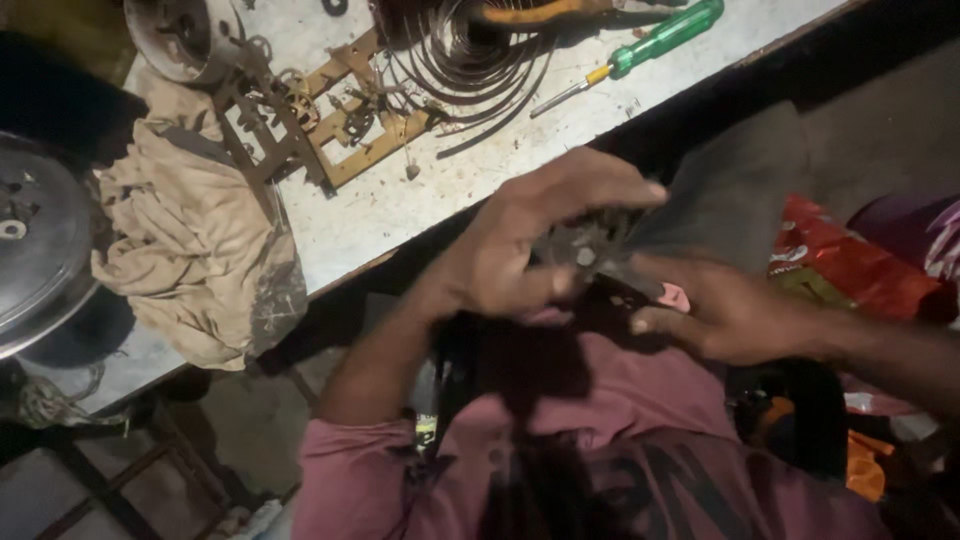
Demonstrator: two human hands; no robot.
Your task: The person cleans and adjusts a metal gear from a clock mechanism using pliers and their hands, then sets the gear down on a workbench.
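Head view: a small dark metal gear part (590, 250) sits between both hands, held over the person's lap, just off the counter (400, 200) edge. Left hand (530, 245) has its grip curled shut round the part's left side, fingers over the top. Right hand (730, 310) pinches it from the right w/ thumb & fingertips; blurred, so details unclear. On the counter: brass frame plate (350, 120), coiled spring (470, 50), green-handled screwdriver (640, 45), beige rag (200, 240). Red packet (850, 260) lies at right.
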